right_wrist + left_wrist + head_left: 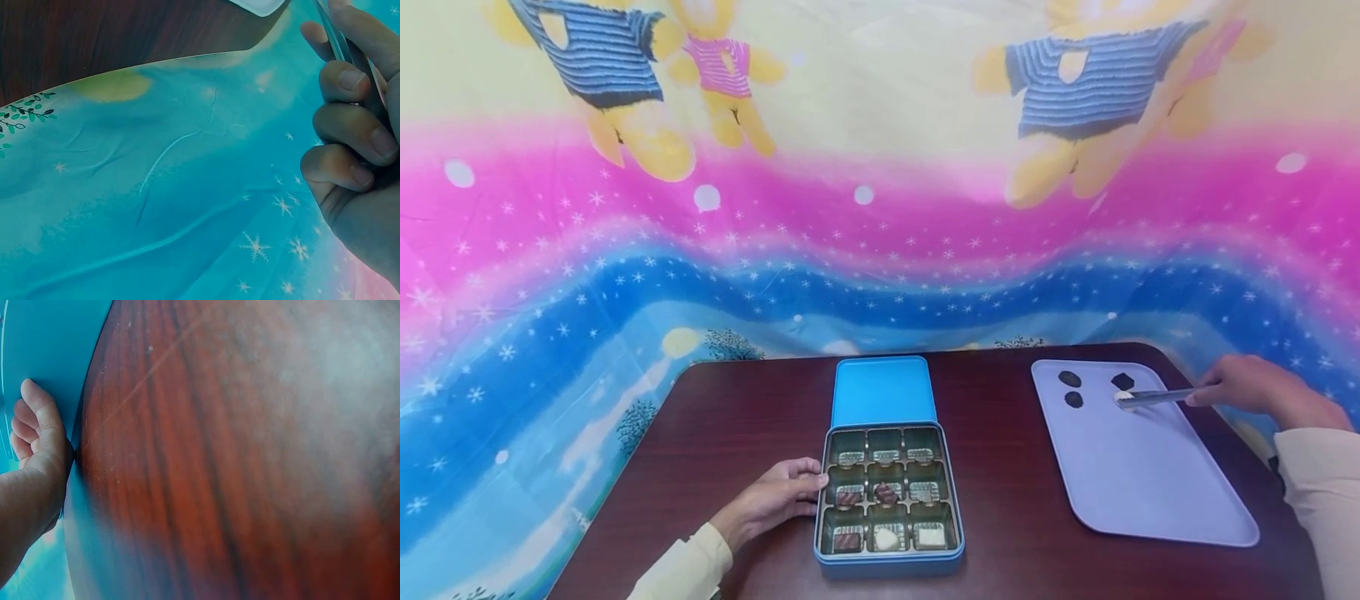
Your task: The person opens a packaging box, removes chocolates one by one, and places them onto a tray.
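In the head view, my right hand grips metal tongs, whose tips meet a white chocolate at the far end of the pale lavender tray. A dark chocolate lies just behind it. My left hand rests its fingers against the left side of a blue tin. The tin's divided insert holds striped brown chocolates, a rounded white chocolate and a square white chocolate. In the right wrist view, curled fingers wrap the tongs; their tips are out of frame.
Behind the tin lies a light-blue lid. Two more dark chocolates sit at the tray's far left. The dark wooden table has rounded corners, and a printed cloth hangs behind it.
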Demonstrator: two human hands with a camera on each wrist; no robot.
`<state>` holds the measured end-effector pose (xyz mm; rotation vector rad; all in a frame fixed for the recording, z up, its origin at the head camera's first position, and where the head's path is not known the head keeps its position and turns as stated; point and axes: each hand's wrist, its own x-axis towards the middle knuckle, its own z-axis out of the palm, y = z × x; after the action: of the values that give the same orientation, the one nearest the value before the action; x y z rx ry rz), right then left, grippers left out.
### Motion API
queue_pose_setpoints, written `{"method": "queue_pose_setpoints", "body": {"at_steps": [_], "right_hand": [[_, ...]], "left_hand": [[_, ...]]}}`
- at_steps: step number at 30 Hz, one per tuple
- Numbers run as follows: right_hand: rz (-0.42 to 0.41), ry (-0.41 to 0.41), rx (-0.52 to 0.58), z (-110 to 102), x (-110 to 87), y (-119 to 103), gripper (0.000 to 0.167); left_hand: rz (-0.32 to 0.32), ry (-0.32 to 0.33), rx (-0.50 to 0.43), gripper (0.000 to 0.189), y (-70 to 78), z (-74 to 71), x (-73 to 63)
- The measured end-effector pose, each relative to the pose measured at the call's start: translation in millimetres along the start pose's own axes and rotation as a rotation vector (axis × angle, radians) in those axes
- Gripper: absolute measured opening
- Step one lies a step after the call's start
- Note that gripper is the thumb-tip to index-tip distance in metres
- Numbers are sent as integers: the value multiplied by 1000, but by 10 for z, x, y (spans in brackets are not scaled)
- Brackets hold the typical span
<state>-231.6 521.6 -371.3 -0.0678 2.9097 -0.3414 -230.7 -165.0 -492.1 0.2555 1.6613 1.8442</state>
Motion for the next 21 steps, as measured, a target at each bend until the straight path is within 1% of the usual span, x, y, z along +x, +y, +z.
{"method": "queue_pose_setpoints", "body": {"at_steps": [6, 8, 11, 13, 15, 18, 21], "right_hand": [[19, -21, -21, -18, -14, -7, 35], [22, -29, -29, -41, -16, -15, 42], [9, -11, -36, -93, -2, -62, 52], [-9, 30, -38, -127, 20, -137, 61], [-44, 78, -30, -150, 51, -244, 64], [-99, 145, -21, -174, 97, -447, 62], [-133, 170, -2, -201, 144, -649, 56]], "left_hand": [[-1, 3, -1, 15, -3, 3, -1], [-3, 3, 1, 15, -2, 6, -2], [-4, 6, 1, 15, 0, 4, -1], [-4, 7, 2, 15, -2, 1, 2], [-3, 5, 1, 14, -2, -2, 2], [-1, 1, 0, 13, -5, -4, 4], [0, -3, 1, 13, -10, -4, 7]]}}
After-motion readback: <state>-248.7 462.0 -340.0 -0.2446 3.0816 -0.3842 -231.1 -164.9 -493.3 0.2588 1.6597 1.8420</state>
